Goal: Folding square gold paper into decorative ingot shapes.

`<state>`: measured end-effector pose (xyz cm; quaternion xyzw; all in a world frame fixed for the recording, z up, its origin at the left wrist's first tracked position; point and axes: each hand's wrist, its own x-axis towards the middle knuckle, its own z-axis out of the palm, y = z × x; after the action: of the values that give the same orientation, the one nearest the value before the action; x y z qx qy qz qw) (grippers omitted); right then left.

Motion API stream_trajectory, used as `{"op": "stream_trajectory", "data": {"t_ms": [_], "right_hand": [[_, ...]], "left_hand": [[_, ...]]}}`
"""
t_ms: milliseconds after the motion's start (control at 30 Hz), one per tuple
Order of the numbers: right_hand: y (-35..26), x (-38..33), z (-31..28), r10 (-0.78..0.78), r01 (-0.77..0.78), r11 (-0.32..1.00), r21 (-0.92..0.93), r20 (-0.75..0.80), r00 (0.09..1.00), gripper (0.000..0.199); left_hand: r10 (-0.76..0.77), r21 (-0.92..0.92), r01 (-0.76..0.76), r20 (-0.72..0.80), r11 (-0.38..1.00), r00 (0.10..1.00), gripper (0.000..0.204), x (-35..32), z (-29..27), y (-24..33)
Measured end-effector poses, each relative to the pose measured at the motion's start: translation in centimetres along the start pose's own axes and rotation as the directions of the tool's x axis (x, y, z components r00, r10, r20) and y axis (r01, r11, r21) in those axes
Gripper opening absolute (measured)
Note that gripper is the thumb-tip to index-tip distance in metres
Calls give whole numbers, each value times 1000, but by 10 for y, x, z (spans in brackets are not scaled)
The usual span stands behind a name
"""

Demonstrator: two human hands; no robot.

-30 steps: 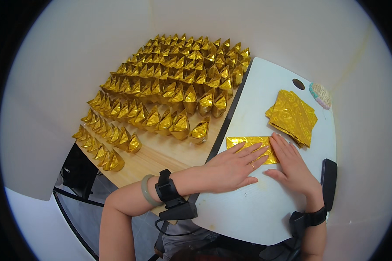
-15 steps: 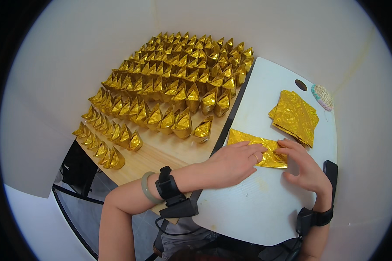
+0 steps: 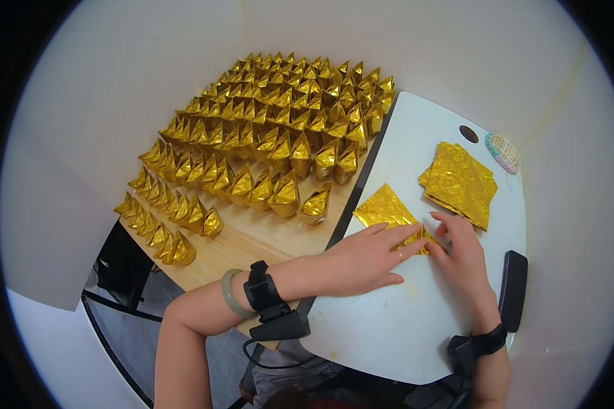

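A sheet of gold foil paper (image 3: 384, 204) lies on the white board, its far left part a pointed triangle and its near right part folded into a narrow tip. My left hand (image 3: 355, 262) rests across it, fingers stretched out flat over the fold. At the right end my right hand (image 3: 465, 258) has its fingers bent, with thumb and fingertips closed on the folded edge. Part of the paper is hidden under my fingers. Just beyond my right hand sits a stack of gold foil sheets (image 3: 460, 178), slightly fanned.
Many folded gold paper ingots (image 3: 284, 194) stand in rows on the wooden table (image 3: 249, 249) to the left. The white board (image 3: 389, 327) carries a woven shell-shaped piece (image 3: 503, 153) at its far right. A dark flat oblong (image 3: 513, 292) lies at the right edge.
The gold sheet has gone from a rectangular strip to a shape with its right side folded over toward a point. My right hand has moved slightly left and closed on the fold.
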<state>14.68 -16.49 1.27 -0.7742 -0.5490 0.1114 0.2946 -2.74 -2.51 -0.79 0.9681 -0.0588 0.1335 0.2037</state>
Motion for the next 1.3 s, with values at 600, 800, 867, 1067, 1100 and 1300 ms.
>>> {"op": "stream_trajectory", "data": {"t_ms": [600,800,867,1067,1100,1300], "right_hand": [[1,0,-5,-313,315,941,-122,41,949,54],[-7,-1,-10,-43,35,966,255,26,999,42],[-1,1,-11,-20,17,957,289,8,1000,37],[26,3,-31,18,-26,901,433,22,1000,35],[26,3,-33,42,-70,872,485,69,997,36],[5,0,-42,-23,-6,968,253,113,993,20]], "left_hand": [[130,-290,-115,33,950,991,28,0,1,-8],[14,-160,-35,-128,986,992,19,-2,-9,-5],[-49,-137,32,-121,990,991,16,-2,-10,-6],[-176,-101,160,-188,982,966,16,1,-10,-7],[-169,-93,154,-187,984,968,17,1,-9,-7],[-124,-96,112,-137,989,983,23,0,-5,-13]]}}
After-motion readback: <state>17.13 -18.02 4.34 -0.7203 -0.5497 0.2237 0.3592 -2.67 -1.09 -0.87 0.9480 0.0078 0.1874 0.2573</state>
